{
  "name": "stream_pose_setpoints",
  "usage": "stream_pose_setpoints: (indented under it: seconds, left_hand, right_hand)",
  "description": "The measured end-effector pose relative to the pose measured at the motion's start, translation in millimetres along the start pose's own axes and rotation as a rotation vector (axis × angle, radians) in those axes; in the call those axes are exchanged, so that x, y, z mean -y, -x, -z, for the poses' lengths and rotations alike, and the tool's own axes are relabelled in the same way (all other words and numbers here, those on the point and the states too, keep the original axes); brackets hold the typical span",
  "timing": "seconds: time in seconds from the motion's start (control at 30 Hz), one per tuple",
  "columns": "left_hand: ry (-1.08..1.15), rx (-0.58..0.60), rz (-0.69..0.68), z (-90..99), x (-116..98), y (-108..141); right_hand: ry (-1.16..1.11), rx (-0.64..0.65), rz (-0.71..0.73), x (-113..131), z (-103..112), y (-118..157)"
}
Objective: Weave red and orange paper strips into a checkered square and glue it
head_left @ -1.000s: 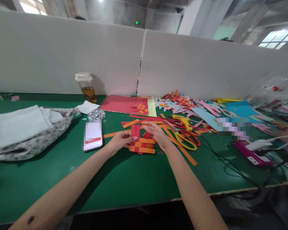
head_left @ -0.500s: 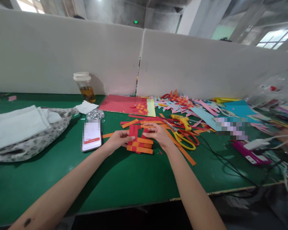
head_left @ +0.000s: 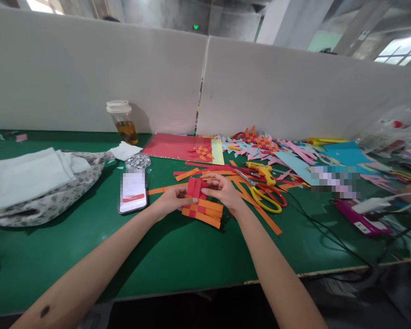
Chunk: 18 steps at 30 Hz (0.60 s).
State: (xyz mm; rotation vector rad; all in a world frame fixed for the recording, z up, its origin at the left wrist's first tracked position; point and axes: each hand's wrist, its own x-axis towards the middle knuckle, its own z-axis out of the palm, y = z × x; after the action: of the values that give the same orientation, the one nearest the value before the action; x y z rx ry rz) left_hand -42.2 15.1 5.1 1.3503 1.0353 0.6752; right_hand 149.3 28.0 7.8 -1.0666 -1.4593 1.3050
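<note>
Table edge (head_left: 192, 291); beyond — strips (head_left: 210, 211) in hands (head_left: 171, 201) (head_left: 225, 193)

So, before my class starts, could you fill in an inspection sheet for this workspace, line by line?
Surface: green tabletop, small paper bits in places
Job's things: woven red-and-orange paper piece, loose strips, scissors, yellow glue gun
Clutter: phone, lidded cup, patterned cloth bag, heaped paper scraps
Hands: left hand grips the woven piece; right hand pinches its red strips
Cables: black cable running right, past the glue gun; white plug in the magenta power strip
Surroundings: pale partition behind; blurred skin, perhaps another person's hand, far right
</note>
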Motion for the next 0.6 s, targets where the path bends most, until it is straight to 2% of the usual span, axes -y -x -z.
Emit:
stream_pose_setpoints:
  seconds: [0.17, 0.3, 0.43, 0.6]
  left_hand:
    - [0.102, 0.039, -0.031, -2.0, 2.0, -2.2]
    - [0.136, 0.0, -0.037, -1.9, 2.6, -3.5]
    - [0.136, 0.004, -0.048, -0.7, 6.3, -4.7]
    - [0.155, 0.024, -0.048, -2.0, 7.6, -4.6]
  right_hand:
    - [-0.005, -0.013, -0.059, 2.6, -2.2, 0.8]
    - [-0.015, 0.001, -0.106, 4.5, -1.1, 1.3]
    - [-0.018, 0.004, -0.093, 1.9, -0.2, 0.5]
    - [0.016, -0.062, -0.058, -3.7, -1.9, -2.0]
